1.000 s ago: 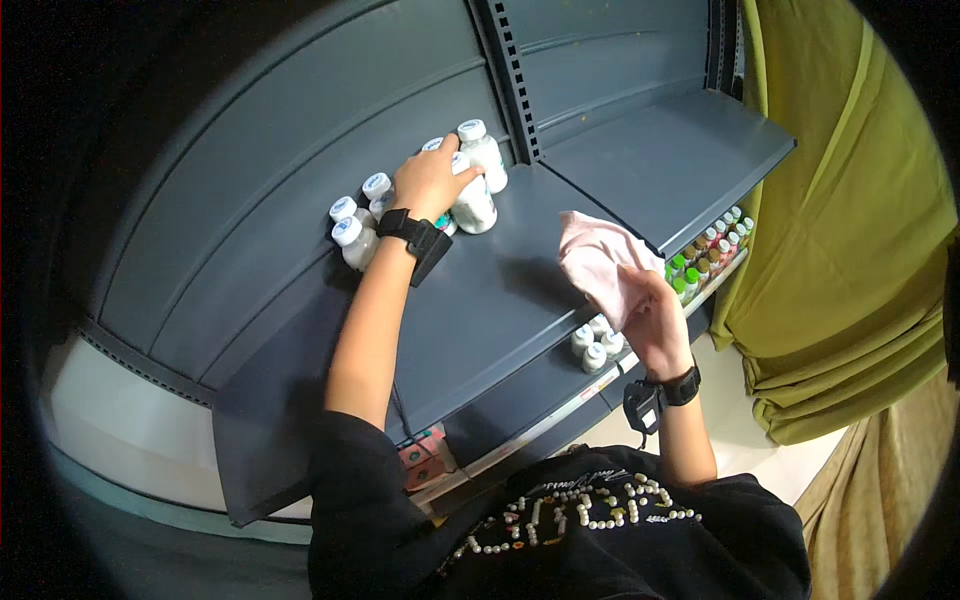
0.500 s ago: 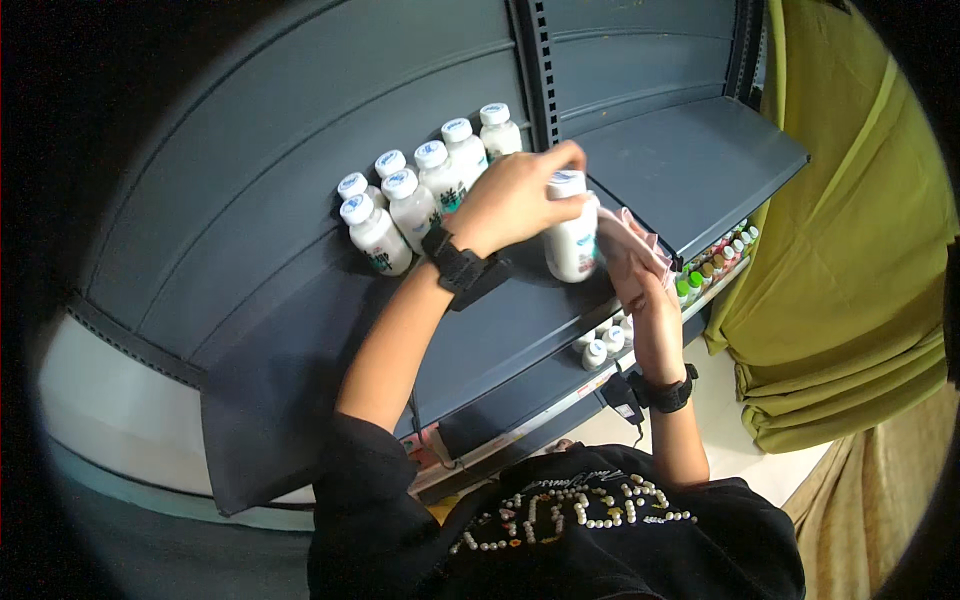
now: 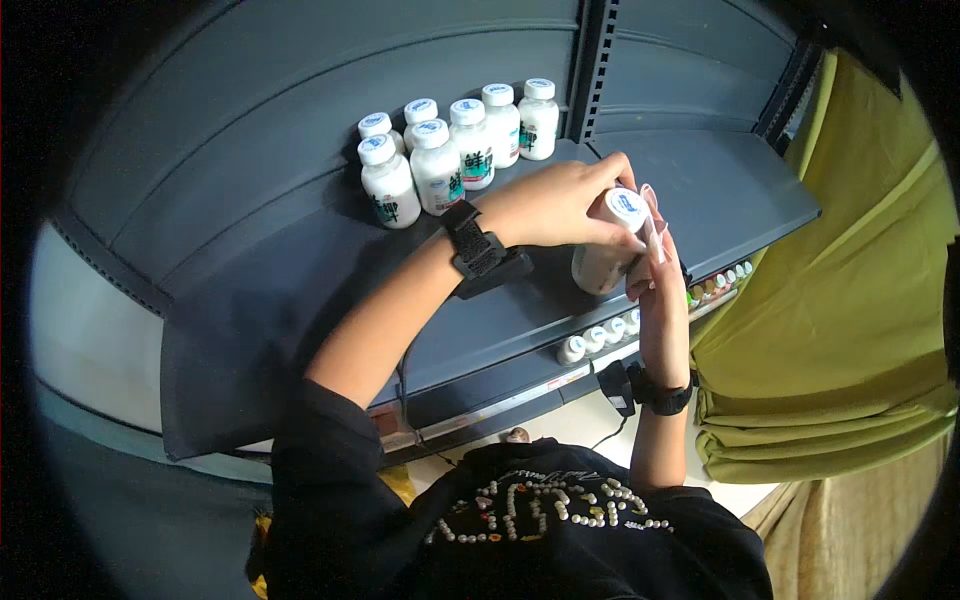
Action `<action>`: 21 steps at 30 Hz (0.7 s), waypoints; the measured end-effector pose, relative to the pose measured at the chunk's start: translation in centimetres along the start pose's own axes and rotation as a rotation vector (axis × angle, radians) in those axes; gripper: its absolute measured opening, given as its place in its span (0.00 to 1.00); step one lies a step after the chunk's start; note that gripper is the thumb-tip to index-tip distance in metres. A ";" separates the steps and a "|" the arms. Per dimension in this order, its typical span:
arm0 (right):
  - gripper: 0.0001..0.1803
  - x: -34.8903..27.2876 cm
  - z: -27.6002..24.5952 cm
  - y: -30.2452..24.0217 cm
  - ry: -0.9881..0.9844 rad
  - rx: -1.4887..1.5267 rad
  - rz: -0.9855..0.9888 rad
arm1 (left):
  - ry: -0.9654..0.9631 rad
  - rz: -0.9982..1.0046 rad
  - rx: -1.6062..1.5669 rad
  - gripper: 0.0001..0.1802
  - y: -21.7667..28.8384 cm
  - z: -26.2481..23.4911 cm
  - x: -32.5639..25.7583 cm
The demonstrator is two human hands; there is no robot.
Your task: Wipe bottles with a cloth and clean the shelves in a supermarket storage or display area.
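My left hand is closed around the upper part of a white plastic bottle with a white and blue cap. The bottle leans, its cap turned toward me, above the front of the dark grey shelf. On the bottle's right side, my right hand is closed on a pale pink cloth and presses it against the bottle near the cap. The fingers partly hide the cloth and the bottle's label. Left of my left hand, several matching white bottles stand upright along the shelf's back.
A lower shelf holds small white-capped bottles and more small bottles farther right. A dark slotted upright rises behind the shelf. An olive-green curtain hangs at the right.
The bottle has tipped so its cap faces me more, and it has shifted slightly right in my left hand. My right hand's cloth has come against its side. The view has shifted.
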State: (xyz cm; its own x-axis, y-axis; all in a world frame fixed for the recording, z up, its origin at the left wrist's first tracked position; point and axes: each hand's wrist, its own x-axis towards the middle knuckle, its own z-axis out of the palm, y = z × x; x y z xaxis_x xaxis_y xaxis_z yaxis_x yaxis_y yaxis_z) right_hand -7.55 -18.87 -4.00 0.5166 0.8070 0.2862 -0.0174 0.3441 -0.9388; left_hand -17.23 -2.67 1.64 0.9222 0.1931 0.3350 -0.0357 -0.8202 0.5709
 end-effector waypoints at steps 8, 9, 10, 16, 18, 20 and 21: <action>0.33 -0.4 0.2 0.9 0.036 -0.045 -0.038 | -0.232 -0.188 0.387 0.41 -1.4 -0.3 -2.9; 0.30 -0.5 0.2 0.8 0.041 -0.020 -0.028 | -0.237 -0.139 0.329 0.41 -2.3 0.5 -3.0; 0.30 -0.5 0.3 0.9 0.034 -0.019 -0.027 | -0.241 -0.109 0.330 0.41 -2.9 1.3 -3.3; 0.31 -0.1 0.1 1.1 0.043 0.006 0.009 | -0.288 -0.156 0.284 0.40 -3.0 2.9 -3.1; 0.31 -0.3 -0.1 1.3 0.026 0.045 -0.011 | -0.220 -0.114 0.224 0.41 -3.1 3.3 -3.3; 0.32 -0.4 0.0 1.4 0.009 0.071 -0.011 | -0.222 -0.125 0.247 0.40 -2.9 3.1 -3.2; 0.33 -0.5 0.0 1.5 -0.009 0.097 -0.013 | -0.224 -0.134 0.271 0.39 -2.8 3.0 -3.1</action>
State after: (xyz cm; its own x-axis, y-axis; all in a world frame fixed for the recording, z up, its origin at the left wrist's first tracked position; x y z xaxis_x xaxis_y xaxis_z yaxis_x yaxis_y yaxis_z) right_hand -7.86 -18.73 -5.56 0.5097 0.8062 0.3004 -0.0938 0.3991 -0.9121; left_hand -18.89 -2.55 -3.27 0.9741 0.2108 0.0816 0.1668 -0.9140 0.3699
